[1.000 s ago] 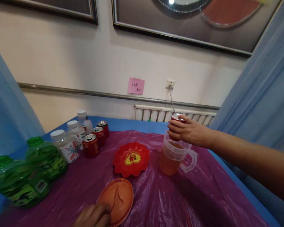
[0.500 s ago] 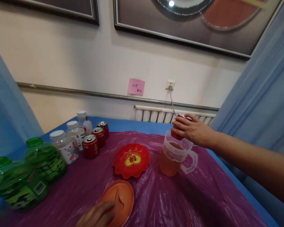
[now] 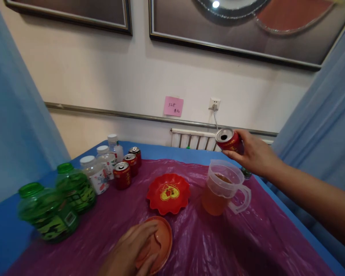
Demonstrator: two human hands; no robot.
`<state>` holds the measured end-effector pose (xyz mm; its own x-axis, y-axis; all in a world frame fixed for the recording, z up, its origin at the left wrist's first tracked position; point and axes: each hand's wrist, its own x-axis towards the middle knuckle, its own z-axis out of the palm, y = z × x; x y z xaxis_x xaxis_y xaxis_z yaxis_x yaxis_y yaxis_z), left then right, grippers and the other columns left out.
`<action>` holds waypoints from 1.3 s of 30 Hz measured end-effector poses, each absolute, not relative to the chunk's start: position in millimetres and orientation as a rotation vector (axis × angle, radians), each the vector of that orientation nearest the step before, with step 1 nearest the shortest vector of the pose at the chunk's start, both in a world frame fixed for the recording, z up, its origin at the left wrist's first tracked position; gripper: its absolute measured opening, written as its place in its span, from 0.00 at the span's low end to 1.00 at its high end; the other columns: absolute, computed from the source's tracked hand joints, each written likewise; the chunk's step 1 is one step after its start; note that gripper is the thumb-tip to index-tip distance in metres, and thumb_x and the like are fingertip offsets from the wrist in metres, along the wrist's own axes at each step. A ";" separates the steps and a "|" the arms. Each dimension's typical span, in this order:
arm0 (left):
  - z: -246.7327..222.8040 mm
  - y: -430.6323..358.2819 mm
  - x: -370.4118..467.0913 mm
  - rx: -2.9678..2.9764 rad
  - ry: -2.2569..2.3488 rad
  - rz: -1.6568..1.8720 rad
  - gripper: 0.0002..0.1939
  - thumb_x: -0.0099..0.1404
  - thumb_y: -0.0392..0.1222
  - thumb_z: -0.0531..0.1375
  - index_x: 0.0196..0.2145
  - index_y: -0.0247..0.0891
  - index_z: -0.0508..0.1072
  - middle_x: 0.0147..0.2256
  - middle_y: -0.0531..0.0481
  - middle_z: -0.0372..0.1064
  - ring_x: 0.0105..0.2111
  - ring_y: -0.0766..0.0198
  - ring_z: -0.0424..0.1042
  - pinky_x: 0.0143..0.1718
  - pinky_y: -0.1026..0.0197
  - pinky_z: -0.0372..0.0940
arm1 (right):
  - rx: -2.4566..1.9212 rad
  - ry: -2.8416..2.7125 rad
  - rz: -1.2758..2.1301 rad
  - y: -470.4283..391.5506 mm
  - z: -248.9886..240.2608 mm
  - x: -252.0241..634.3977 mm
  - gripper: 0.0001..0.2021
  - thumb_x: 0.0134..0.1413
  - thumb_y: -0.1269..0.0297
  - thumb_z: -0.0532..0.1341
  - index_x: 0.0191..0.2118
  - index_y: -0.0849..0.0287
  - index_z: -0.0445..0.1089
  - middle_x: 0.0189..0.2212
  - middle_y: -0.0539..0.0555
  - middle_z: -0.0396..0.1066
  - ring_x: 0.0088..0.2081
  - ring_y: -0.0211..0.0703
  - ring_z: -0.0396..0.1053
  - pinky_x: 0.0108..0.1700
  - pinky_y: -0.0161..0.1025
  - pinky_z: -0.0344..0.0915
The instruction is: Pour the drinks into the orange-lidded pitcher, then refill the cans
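Note:
My right hand (image 3: 251,151) is wrapped round a red drink can (image 3: 228,142), tilted with its opened top facing left and towards me. It is above and just behind a clear plastic pitcher (image 3: 218,203) partly filled with amber liquid. My left hand (image 3: 129,249) reaches over a round orange lid-like disc (image 3: 163,245) with a curved ridge. Its thumb and fingers are apart on the near left side of the disc; whether they touch it is unclear. Behind the disc lies a red scalloped plate (image 3: 153,191) with a yellow heart print.
Several red cans (image 3: 122,176) stand at the left, beside white-capped clear bottles (image 3: 99,182). Green plastic jars (image 3: 50,216) are nearer me. Purple plastic sheeting (image 3: 109,218) covers the blue table. A small dark container (image 3: 246,173) is partly hidden behind the pitcher.
My right hand has lifted the can from over the pitcher's mouth and turned its top upward. My left hand has moved further over the orange disc. The view has shifted slightly left.

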<state>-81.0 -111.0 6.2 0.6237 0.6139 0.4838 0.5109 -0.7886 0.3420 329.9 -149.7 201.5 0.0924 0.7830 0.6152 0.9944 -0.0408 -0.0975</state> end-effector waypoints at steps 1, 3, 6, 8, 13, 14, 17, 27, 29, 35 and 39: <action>16.1 -114.8 -75.9 2.599 0.966 0.917 0.26 0.65 0.48 0.64 0.60 0.54 0.71 0.56 0.50 0.76 0.53 0.52 0.78 0.51 0.54 0.76 | -1.791 -1.687 -0.446 -154.0 198.4 312.4 0.27 0.56 0.49 0.66 0.57 0.57 0.66 0.46 0.60 0.76 0.44 0.58 0.75 0.43 0.49 0.68; 34.0 -120.9 -63.2 2.409 1.013 0.930 0.28 0.66 0.50 0.63 0.63 0.53 0.68 0.59 0.47 0.73 0.55 0.50 0.76 0.54 0.51 0.74 | -1.620 -1.691 -0.137 -162.2 182.4 271.2 0.27 0.57 0.48 0.66 0.57 0.54 0.64 0.48 0.58 0.76 0.47 0.56 0.75 0.47 0.51 0.70; 52.7 -123.0 -43.2 2.108 0.998 0.954 0.35 0.63 0.55 0.65 0.66 0.49 0.64 0.61 0.43 0.71 0.57 0.47 0.74 0.56 0.48 0.73 | -1.416 -1.719 0.418 -168.3 140.7 208.2 0.32 0.56 0.52 0.68 0.63 0.51 0.58 0.54 0.57 0.74 0.52 0.51 0.74 0.52 0.49 0.70; 59.0 -119.9 -34.0 1.958 0.971 1.011 0.39 0.61 0.57 0.66 0.66 0.45 0.63 0.61 0.40 0.70 0.57 0.45 0.74 0.56 0.46 0.72 | -1.360 -1.683 0.560 -165.8 111.0 175.9 0.34 0.53 0.55 0.70 0.63 0.52 0.57 0.57 0.58 0.71 0.56 0.52 0.71 0.57 0.51 0.68; 60.0 -112.8 -32.3 1.891 1.001 1.025 0.37 0.57 0.54 0.68 0.62 0.40 0.66 0.58 0.40 0.73 0.56 0.45 0.74 0.58 0.45 0.69 | -1.382 -1.650 0.570 -150.4 63.0 138.7 0.33 0.49 0.60 0.70 0.61 0.56 0.61 0.55 0.61 0.72 0.56 0.56 0.71 0.58 0.56 0.67; 58.9 -112.6 -34.5 1.912 1.021 1.021 0.36 0.57 0.53 0.68 0.61 0.40 0.67 0.57 0.41 0.74 0.56 0.45 0.74 0.58 0.45 0.69 | -1.380 -1.673 0.577 -148.7 57.0 135.4 0.33 0.48 0.63 0.69 0.61 0.56 0.61 0.55 0.61 0.72 0.55 0.56 0.71 0.58 0.56 0.67; 55.3 -108.2 -44.0 2.003 1.103 0.999 0.32 0.57 0.50 0.68 0.57 0.41 0.69 0.54 0.42 0.75 0.54 0.47 0.75 0.57 0.45 0.69 | -1.354 -1.764 0.631 -150.3 39.9 128.8 0.39 0.47 0.68 0.67 0.65 0.57 0.57 0.61 0.64 0.68 0.60 0.58 0.68 0.61 0.58 0.66; 36.6 3.4 -102.0 2.094 1.737 0.983 0.30 0.62 0.51 0.64 0.58 0.36 0.67 0.55 0.37 0.73 0.55 0.44 0.74 0.56 0.45 0.68 | -1.460 -1.840 0.638 -211.5 -29.8 179.8 0.34 0.54 0.63 0.67 0.67 0.52 0.63 0.69 0.64 0.57 0.68 0.61 0.59 0.63 0.57 0.65; 33.4 14.6 -105.4 2.087 1.758 0.991 0.31 0.64 0.50 0.63 0.61 0.35 0.64 0.58 0.35 0.71 0.57 0.44 0.72 0.58 0.45 0.67 | -1.497 -1.808 0.655 -222.3 -43.8 196.3 0.32 0.52 0.63 0.68 0.64 0.50 0.68 0.66 0.63 0.62 0.65 0.61 0.63 0.61 0.55 0.68; 34.1 18.5 -102.4 2.071 1.830 1.045 0.38 0.66 0.50 0.61 0.67 0.33 0.54 0.61 0.32 0.66 0.59 0.42 0.70 0.59 0.45 0.66 | -1.489 -1.723 0.658 -249.2 -62.1 235.2 0.26 0.52 0.61 0.70 0.58 0.42 0.74 0.60 0.57 0.71 0.56 0.56 0.74 0.51 0.45 0.77; 34.8 18.4 -102.6 2.167 1.822 1.091 0.40 0.64 0.49 0.63 0.67 0.34 0.53 0.62 0.32 0.65 0.60 0.43 0.69 0.61 0.45 0.65 | -1.509 -1.706 0.566 -255.1 -64.8 248.1 0.24 0.50 0.59 0.71 0.55 0.39 0.76 0.56 0.55 0.74 0.54 0.56 0.76 0.47 0.44 0.78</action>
